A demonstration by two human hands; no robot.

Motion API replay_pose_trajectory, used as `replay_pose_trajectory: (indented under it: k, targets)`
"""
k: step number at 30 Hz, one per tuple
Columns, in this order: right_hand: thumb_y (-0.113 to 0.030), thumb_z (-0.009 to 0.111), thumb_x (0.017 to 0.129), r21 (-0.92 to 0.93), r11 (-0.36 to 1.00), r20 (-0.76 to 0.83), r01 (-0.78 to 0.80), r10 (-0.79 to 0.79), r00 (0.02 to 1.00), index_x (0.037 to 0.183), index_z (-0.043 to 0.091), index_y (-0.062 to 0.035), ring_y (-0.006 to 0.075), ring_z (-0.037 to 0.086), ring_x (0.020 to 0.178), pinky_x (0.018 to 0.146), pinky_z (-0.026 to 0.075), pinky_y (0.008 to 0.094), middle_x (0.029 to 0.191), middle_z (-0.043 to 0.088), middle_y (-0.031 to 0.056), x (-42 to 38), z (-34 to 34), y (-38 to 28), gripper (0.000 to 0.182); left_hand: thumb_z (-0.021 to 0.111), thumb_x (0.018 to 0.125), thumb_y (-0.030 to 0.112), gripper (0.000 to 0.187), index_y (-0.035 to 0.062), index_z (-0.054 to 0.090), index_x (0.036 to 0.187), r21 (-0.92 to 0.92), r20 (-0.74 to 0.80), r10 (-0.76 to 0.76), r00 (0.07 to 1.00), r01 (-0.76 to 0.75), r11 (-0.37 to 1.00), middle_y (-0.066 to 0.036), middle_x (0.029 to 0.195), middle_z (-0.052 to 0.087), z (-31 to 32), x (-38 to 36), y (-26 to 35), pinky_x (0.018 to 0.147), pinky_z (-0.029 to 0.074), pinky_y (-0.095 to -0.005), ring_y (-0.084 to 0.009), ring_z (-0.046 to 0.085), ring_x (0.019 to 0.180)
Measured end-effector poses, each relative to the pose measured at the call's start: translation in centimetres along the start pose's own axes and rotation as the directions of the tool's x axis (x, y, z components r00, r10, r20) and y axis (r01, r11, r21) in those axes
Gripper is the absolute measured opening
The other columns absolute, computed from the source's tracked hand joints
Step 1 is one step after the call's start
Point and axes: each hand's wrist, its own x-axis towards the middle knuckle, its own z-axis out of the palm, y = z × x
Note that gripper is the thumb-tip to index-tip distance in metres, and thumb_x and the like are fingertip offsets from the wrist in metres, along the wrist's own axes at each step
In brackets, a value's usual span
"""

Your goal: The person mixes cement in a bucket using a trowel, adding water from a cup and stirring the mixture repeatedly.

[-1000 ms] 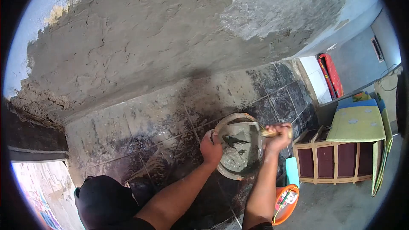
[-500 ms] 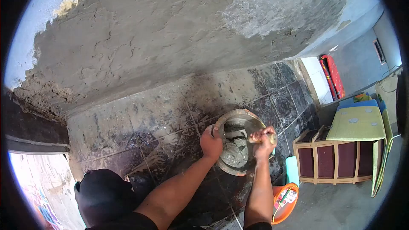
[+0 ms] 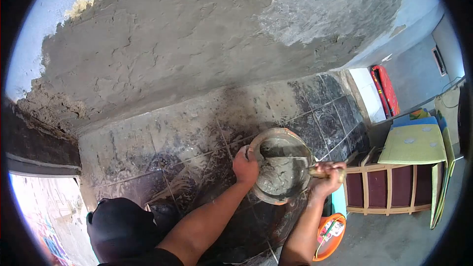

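A round basin of wet grey mortar stands on the dirty tiled floor. My left hand is closed on its left rim. To the right of the basin, my right hand is wrapped round the wooden handle of a trowel. The handle points right, away from the basin; the blade is hard to make out against the mortar. A smooth patch and a ridge mark the mortar's surface.
Ahead rises a wall with rough grey plaster. An orange bucket stands near my right forearm. At right lies a wooden rack with a yellow-green mat over it. A black rounded shape is at lower left.
My right hand has moved right with the trowel, from over the basin to beyond its right rim. The mortar's surface has changed shape. My left hand stays on the rim.
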Motion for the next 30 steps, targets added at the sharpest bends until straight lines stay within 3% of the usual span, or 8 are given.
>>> replay_pose_trajectory:
  k: [5,7,12,15,16,21,25,30]
  targets:
    - [-0.004,0.048,0.077,0.037,0.985,-0.138,0.171,-0.165,0.977,0.089,0.044,-0.0073,0.0187,0.047,0.060,0.066,0.050,0.0382,0.071,0.047,0.0071,2.1,-0.2,-0.6,0.014,0.054,0.096,0.022,0.033,-0.0013,0.065,0.117,-0.030,0.006,-0.009,1.000,0.009,1.000,-0.026,0.107,0.068,0.0,0.1,0.3,0.088,0.050,-0.0485,-0.0451,0.064,0.102]
    - [-0.003,0.049,0.075,-0.013,0.993,-0.344,0.115,-0.113,0.932,0.084,0.044,-0.0073,0.0192,0.048,0.060,0.067,0.048,0.0380,0.070,0.047,0.0065,2.5,-0.2,0.7,0.011,0.054,0.096,0.022,0.034,-0.0022,0.065,0.116,-0.034,-0.024,0.019,1.000,-0.020,0.999,-0.027,0.107,0.067,0.3,0.0,-0.2,0.088,0.050,-0.0476,-0.0454,0.065,0.101]
    - [-0.001,0.048,0.077,-0.016,0.997,-0.406,0.073,-0.073,0.911,0.082,0.046,-0.0072,0.0182,0.049,0.058,0.063,0.053,0.0393,0.069,0.047,0.0054,3.3,-0.9,5.7,0.008,0.054,0.098,0.021,0.033,-0.0042,0.065,0.115,-0.045,-0.012,0.028,1.000,-0.029,0.999,-0.026,0.106,0.068,0.1,0.1,0.3,0.088,0.050,-0.0444,-0.0418,0.066,0.102]
    - [-0.002,0.049,0.079,0.068,0.990,-0.408,-0.125,0.141,0.902,0.084,0.046,-0.0071,0.0180,0.047,0.056,0.061,0.052,0.0390,0.067,0.047,0.0060,3.8,0.0,6.3,0.007,0.054,0.098,0.021,0.033,-0.0042,0.065,0.116,-0.032,-0.024,0.041,0.999,-0.042,0.999,-0.026,0.107,0.069,0.4,0.1,-0.5,0.089,0.050,-0.0439,-0.0414,0.066,0.102]
    - [-0.010,0.049,0.082,0.052,0.983,-0.418,-0.177,0.182,0.890,0.078,0.045,-0.0076,0.0187,0.047,0.058,0.060,0.050,0.0383,0.068,0.045,0.0061,4.1,0.1,6.8,0.006,0.053,0.098,0.020,0.033,-0.0041,0.065,0.116,-0.035,-0.044,0.055,0.998,-0.057,0.998,-0.026,0.107,0.069,0.5,0.2,-0.3,0.090,0.050,-0.0437,-0.0413,0.066,0.102]
    - [-0.006,0.051,0.078,0.056,0.939,-0.327,-0.338,0.337,0.883,0.077,0.044,-0.0083,0.0190,0.047,0.057,0.060,0.050,0.0383,0.065,0.045,0.0063,4.0,1.2,9.6,0.007,0.053,0.098,0.020,0.032,-0.0039,0.065,0.116,-0.063,-0.032,0.043,0.999,-0.044,0.997,-0.026,0.107,0.069,0.6,0.1,-0.2,0.090,0.050,-0.0438,-0.0419,0.066,0.102]
    - [-0.003,0.050,0.079,-0.122,0.938,-0.150,-0.324,0.306,0.940,0.079,0.047,-0.0055,0.0196,0.049,0.055,0.060,0.052,0.0382,0.064,0.048,0.0084,2.4,3.5,10.3,0.004,0.053,0.098,0.021,0.033,-0.0040,0.066,0.115,-0.036,-0.040,0.063,0.997,-0.064,0.997,-0.026,0.107,0.069,0.4,0.1,-0.1,0.089,0.050,-0.0441,-0.0427,0.066,0.102]
    - [-0.001,0.049,0.079,-0.056,0.939,0.074,-0.340,0.344,0.936,0.082,0.046,-0.0057,0.0186,0.051,0.056,0.063,0.052,0.0378,0.063,0.049,0.0075,0.1,2.3,9.3,0.006,0.054,0.098,0.022,0.033,-0.0036,0.066,0.115,-0.062,-0.040,0.043,0.998,-0.045,0.997,-0.026,0.106,0.069,0.5,0.1,-0.2,0.087,0.050,-0.0448,-0.0440,0.065,0.101]
